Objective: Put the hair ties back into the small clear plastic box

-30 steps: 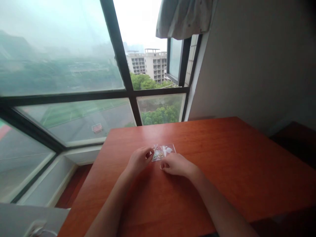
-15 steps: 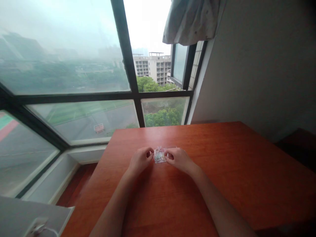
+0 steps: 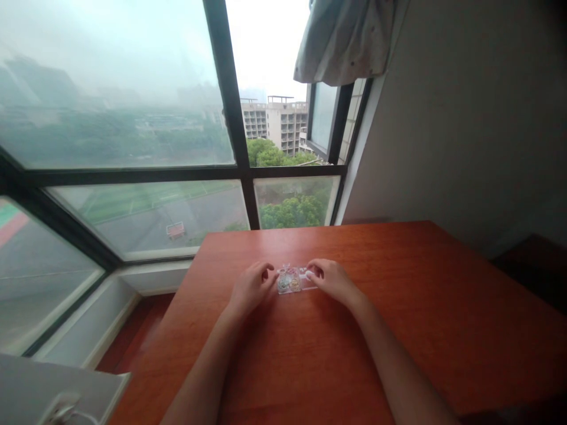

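Note:
A small clear plastic packet (image 3: 293, 280) with little coloured pieces inside lies flat on the reddish wooden table (image 3: 420, 307). My left hand (image 3: 251, 288) rests at its left edge, fingers curled and pinching that end. At the right end, my right hand (image 3: 331, 278) has its fingertips pinched on the packet's edge. Both forearms reach in from the bottom of the view. What the coloured pieces are is too small to tell.
A large window with dark frames (image 3: 230, 136) stands beyond the table's far edge. A grey wall (image 3: 465, 118) runs along the right, with a bunched curtain (image 3: 345, 38) at the top. A grey surface with a white cable (image 3: 62, 404) sits at the bottom left.
My right hand has moved from in front of the packet to its right end and pinched it. The packet now lies stretched between both hands. The camera tilted slightly.

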A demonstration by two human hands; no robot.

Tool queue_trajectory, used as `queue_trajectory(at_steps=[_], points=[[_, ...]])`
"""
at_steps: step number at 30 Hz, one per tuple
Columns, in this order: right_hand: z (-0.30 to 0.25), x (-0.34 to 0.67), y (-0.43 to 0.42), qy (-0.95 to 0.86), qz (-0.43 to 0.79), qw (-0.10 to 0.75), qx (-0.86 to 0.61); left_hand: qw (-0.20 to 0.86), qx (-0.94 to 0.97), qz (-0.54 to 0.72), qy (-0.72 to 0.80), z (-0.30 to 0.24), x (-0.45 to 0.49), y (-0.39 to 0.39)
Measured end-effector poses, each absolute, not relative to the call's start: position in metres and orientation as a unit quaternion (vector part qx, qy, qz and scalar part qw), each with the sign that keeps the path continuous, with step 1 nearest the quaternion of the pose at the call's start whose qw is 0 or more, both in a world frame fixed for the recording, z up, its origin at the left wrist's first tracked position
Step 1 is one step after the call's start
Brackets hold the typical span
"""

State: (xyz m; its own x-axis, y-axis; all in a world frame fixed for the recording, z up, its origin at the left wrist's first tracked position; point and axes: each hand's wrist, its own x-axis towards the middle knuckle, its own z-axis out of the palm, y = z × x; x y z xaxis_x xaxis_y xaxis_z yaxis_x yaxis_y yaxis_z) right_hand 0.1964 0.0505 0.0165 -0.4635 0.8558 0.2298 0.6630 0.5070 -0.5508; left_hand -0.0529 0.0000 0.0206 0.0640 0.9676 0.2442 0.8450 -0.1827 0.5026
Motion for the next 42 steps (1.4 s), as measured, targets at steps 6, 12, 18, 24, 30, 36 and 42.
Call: queue_trajectory(at_steps=[6, 12, 18, 24, 30, 36, 42], points=[[0.005, 0.225, 0.062, -0.855, 0.204, 0.227, -0.419, 0.103, 0.76, 0.275, 0.579, 0.009, -0.051, 0.002], [0.0, 0.225, 0.061, -0.86, 0.242, 0.17, -0.416, 0.087, 0.776, 0.259, 0.569, 0.004, -0.048, 0.002], [0.007, 0.224, 0.058, -0.857, 0.25, 0.233, -0.386, 0.115, 0.782, 0.245, 0.562, 0.006, -0.046, -0.001], [0.015, 0.212, 0.052, -0.829, 0.305, 0.329, -0.333, 0.112, 0.785, 0.25, 0.556, 0.005, -0.042, -0.003], [0.01, 0.187, 0.042, -0.821, 0.328, 0.364, -0.295, 0.108, 0.789, 0.271, 0.541, -0.003, -0.029, -0.005], [0.004, 0.174, 0.036, -0.845, 0.287, 0.335, -0.303, 0.107, 0.786, 0.287, 0.537, -0.005, -0.023, -0.005], [0.005, 0.174, 0.036, -0.856, 0.26, 0.32, -0.312, 0.106, 0.797, 0.279, 0.525, -0.001, -0.023, -0.005]])
